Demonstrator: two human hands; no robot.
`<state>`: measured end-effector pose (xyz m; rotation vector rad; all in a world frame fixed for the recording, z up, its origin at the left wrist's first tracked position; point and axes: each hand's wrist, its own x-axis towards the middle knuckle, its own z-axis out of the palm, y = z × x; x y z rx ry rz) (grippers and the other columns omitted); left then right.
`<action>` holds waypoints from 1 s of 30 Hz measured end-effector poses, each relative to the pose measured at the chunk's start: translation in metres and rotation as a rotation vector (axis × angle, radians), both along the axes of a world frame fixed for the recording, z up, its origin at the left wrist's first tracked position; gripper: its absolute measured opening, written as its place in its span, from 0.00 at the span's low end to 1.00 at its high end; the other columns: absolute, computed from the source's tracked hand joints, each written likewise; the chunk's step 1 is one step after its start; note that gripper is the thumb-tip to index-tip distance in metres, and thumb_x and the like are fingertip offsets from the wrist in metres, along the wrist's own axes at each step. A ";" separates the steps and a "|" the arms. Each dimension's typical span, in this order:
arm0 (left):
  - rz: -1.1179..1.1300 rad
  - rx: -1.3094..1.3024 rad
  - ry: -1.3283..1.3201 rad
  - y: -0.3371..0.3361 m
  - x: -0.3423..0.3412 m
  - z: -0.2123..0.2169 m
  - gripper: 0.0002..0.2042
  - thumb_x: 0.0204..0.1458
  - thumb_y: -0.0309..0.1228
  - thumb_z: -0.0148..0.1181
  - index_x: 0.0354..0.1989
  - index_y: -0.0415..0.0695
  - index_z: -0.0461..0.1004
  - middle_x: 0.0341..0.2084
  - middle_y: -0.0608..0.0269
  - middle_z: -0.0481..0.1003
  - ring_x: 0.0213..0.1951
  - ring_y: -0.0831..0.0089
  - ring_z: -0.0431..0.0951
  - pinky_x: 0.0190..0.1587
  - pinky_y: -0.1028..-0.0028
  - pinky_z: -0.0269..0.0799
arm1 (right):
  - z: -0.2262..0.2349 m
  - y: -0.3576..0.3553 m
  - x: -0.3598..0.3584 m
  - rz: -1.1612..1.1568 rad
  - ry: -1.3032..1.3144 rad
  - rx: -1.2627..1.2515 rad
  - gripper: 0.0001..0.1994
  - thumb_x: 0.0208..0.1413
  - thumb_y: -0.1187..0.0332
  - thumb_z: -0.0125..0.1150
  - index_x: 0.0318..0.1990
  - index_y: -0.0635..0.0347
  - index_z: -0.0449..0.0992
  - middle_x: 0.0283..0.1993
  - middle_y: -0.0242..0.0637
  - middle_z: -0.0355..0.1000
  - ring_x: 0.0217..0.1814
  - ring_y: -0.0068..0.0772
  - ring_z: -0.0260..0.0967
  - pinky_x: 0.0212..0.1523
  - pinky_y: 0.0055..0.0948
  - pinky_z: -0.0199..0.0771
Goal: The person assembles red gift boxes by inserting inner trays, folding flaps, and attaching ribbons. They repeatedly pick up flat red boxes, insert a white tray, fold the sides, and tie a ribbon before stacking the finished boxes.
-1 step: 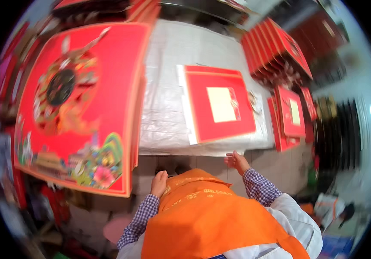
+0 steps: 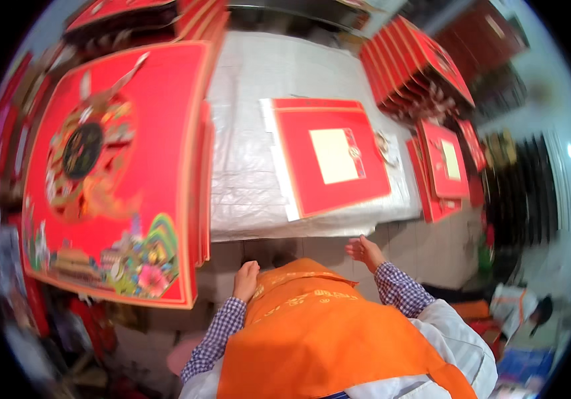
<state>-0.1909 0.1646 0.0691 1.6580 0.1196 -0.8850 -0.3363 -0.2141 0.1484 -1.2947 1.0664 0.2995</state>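
Note:
My left hand (image 2: 246,280) hangs beside the left edge of my orange apron (image 2: 299,326), its fingers curled closed and no object showing in them. Off the table's front edge, my right hand (image 2: 365,253) is held in the air, fingers apart and holding nothing. Nearest to it on the table lies a flat red printed panel (image 2: 293,143) with a cream rectangle and a white strip along its left side. To the left, a large red gift bag (image 2: 146,199) with a ribbon handle and a round dark emblem lies on top of a stack.
A whitish plastic sheet (image 2: 239,166) covers the table. Red bags (image 2: 408,60) with ribbons stand stacked at the far right; smaller red pieces (image 2: 446,159) sit by the right edge. A pink stool (image 2: 180,356) is at lower left. Another person (image 2: 515,309) is at lower right.
The view has turned slightly, so the table and red panel appear a little farther left. More of the other person shows. My hands keep nearly the same pose.

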 end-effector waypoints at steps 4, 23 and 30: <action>-0.224 -0.068 0.026 -0.035 0.037 -0.006 0.17 0.62 0.40 0.50 0.44 0.36 0.75 0.36 0.61 0.78 0.38 0.73 0.77 0.41 0.72 0.72 | 0.008 0.048 -0.081 -0.266 -0.022 0.005 0.28 0.66 0.44 0.40 0.59 0.59 0.68 0.53 0.42 0.72 0.56 0.34 0.69 0.56 0.34 0.67; 0.313 0.049 0.257 -0.223 0.135 -0.109 0.11 0.50 0.34 0.62 0.29 0.37 0.73 0.16 0.63 0.68 0.13 0.78 0.63 0.12 0.76 0.54 | -0.055 -0.116 -0.190 -0.065 0.063 -0.503 0.19 0.62 0.62 0.55 0.54 0.68 0.71 0.49 0.44 0.75 0.49 0.31 0.74 0.50 0.28 0.73; 0.273 -0.093 0.208 -0.236 0.114 -0.081 0.10 0.51 0.28 0.63 0.39 0.38 0.72 0.31 0.59 0.75 0.30 0.69 0.77 0.31 0.70 0.76 | -0.056 -0.207 -0.056 0.278 -0.003 -0.715 0.28 0.53 0.60 0.62 0.60 0.63 0.66 0.59 0.51 0.67 0.61 0.46 0.66 0.61 0.37 0.65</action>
